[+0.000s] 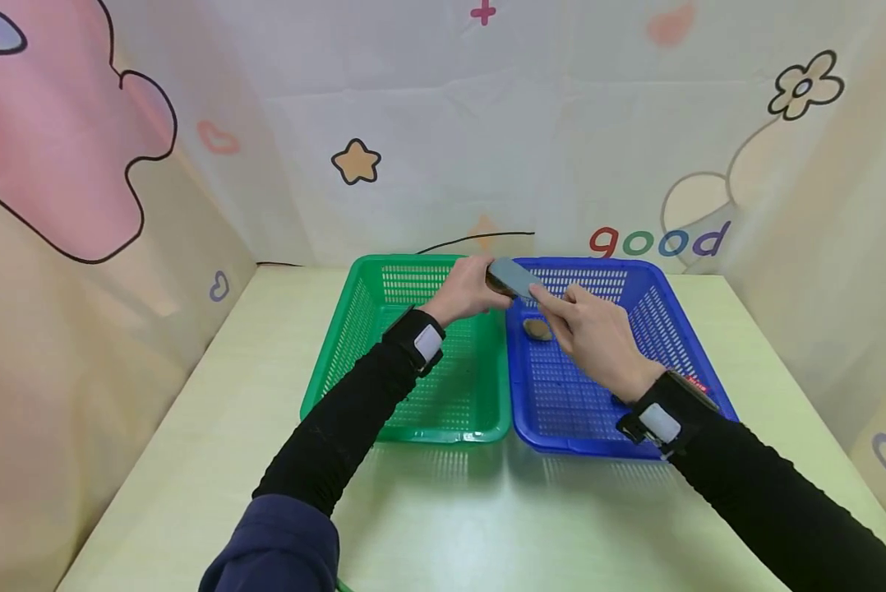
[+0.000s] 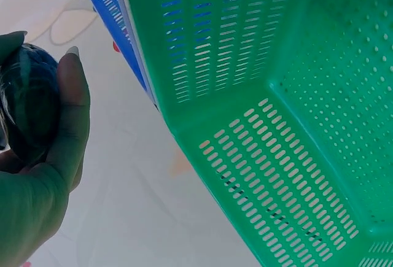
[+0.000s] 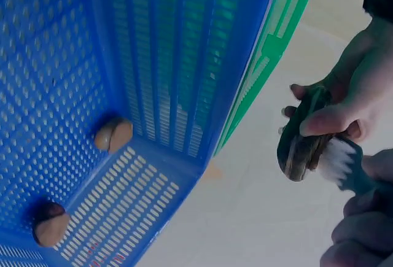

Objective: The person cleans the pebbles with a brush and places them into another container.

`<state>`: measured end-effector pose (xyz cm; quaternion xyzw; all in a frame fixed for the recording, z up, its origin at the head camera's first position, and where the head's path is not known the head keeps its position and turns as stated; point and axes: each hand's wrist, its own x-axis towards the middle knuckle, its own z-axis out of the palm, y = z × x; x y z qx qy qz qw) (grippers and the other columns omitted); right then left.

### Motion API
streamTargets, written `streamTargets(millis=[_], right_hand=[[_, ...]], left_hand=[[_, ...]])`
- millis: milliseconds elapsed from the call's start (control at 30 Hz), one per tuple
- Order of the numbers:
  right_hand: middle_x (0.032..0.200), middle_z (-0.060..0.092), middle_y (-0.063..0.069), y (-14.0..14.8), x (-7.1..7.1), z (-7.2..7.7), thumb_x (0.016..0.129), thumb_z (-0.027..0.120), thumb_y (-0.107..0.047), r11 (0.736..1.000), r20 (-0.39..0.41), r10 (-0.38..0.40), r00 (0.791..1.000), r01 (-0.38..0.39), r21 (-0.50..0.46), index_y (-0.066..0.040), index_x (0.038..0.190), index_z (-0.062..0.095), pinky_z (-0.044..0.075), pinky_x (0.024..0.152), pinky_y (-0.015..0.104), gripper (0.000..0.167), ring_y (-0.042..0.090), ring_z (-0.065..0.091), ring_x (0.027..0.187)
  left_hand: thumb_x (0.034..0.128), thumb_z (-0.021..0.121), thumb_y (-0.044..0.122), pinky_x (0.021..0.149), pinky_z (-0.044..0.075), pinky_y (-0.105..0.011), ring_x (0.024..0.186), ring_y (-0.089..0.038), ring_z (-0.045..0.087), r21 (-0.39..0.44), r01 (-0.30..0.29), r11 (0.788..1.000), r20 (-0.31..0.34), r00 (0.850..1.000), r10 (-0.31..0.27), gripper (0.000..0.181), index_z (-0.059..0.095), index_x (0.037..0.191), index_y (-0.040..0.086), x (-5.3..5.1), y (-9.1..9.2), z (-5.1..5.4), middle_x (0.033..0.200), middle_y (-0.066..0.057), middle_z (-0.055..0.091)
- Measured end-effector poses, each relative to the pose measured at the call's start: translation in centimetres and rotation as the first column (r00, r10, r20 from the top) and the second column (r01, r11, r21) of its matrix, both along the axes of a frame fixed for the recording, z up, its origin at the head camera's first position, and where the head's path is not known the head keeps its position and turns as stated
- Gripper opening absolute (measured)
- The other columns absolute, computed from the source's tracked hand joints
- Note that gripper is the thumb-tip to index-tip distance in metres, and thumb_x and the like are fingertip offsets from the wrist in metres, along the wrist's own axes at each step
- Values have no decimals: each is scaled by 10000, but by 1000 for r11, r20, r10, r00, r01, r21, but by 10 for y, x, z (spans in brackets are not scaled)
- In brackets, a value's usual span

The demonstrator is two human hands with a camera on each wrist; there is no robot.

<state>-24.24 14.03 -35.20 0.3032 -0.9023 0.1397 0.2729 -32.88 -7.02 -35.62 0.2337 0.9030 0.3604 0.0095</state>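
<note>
In the head view, my left hand (image 1: pixel 458 289) is above the back of the green basket and grips a dark, glossy clam (image 3: pixel 299 141), its fingers and thumb wrapped about the shell. My right hand (image 1: pixel 598 339) holds a grey-blue brush (image 1: pixel 515 278) over the blue basket, index finger stretched along its back. White bristles (image 3: pixel 334 158) meet the clam's side in the right wrist view. Two brownish clams lie apart inside the blue basket: one clam (image 3: pixel 115 135) near its side wall, another clam (image 3: pixel 51 225) further along.
The green basket (image 1: pixel 443 436) and blue basket (image 1: pixel 591 447) stand side by side on a pale table (image 1: pixel 443 526), their rims touching or nearly so. Something red (image 1: pixel 697 383) shows at the blue basket's right, partly behind my wrist. A printed curtain (image 1: pixel 443 107) encloses the back and sides.
</note>
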Motion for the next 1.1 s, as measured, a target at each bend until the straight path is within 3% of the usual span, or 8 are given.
streamTargets(millis=[167,333,400,433,533,800,933,1100], right_hand=[[628,328,17,10,5,-1,886,673,-74,999,-11,-44,999,44,-6,-124,1251,660,202,425,220,369,107,241,504],[635,335,24,16,7,-5,902,654,-85,998,2,-53,999,53,-19,-122,1276,640,212,426,219,375,99,247,505],[637,342,18,13,6,-8,899,657,-78,1000,5,-22,1000,22,-17,-121,1277,638,213,428,212,381,87,248,505],[634,341,15,12,5,-8,890,666,-70,1000,-1,-14,1000,14,-16,-119,1270,644,210,427,212,384,87,245,503],[627,324,16,6,0,-7,877,677,-57,1000,-26,-27,999,27,-15,-123,1254,658,200,425,224,383,103,237,501],[646,343,22,-7,-6,-4,902,655,-78,1000,-11,28,1000,-28,-2,-118,1265,648,206,420,209,365,93,245,494],[635,328,21,-5,-7,-2,899,659,-76,999,-21,-20,1000,19,-35,-120,1246,664,194,426,220,350,105,240,502],[643,341,16,-3,-4,-3,913,643,-85,999,30,18,999,-17,-37,-115,1257,654,214,436,204,345,87,258,516]], left_hand=[[856,708,209,733,449,-211,903,-188,587,-35,-8,999,-7,1000,8,446,563,1245,46,0,7,-1,1100,-109,630],[837,718,207,657,528,-209,803,-166,656,23,30,999,71,997,-32,426,574,1214,68,-7,24,-7,1072,-89,640],[830,732,244,666,534,-233,785,-164,655,26,12,1000,85,996,-14,432,581,1203,84,-12,20,-12,1059,-80,642],[819,746,309,675,522,-229,791,-141,640,46,12,999,71,997,-15,470,581,1214,114,-21,16,-22,1067,-56,636],[832,728,376,763,503,-229,906,-132,612,17,-11,1000,77,997,10,543,545,1288,144,-25,3,-26,1150,-43,609],[842,720,149,641,553,-241,819,-268,694,119,-32,992,129,991,16,496,535,1292,53,-5,-11,-6,1132,-140,631],[862,711,165,655,531,-208,839,-226,670,84,-26,996,104,994,17,516,507,1318,35,-1,-11,-4,1143,-140,618],[852,714,152,670,525,-235,861,-235,647,93,0,996,81,997,-8,494,518,1287,23,-3,-5,-7,1162,-153,618]])
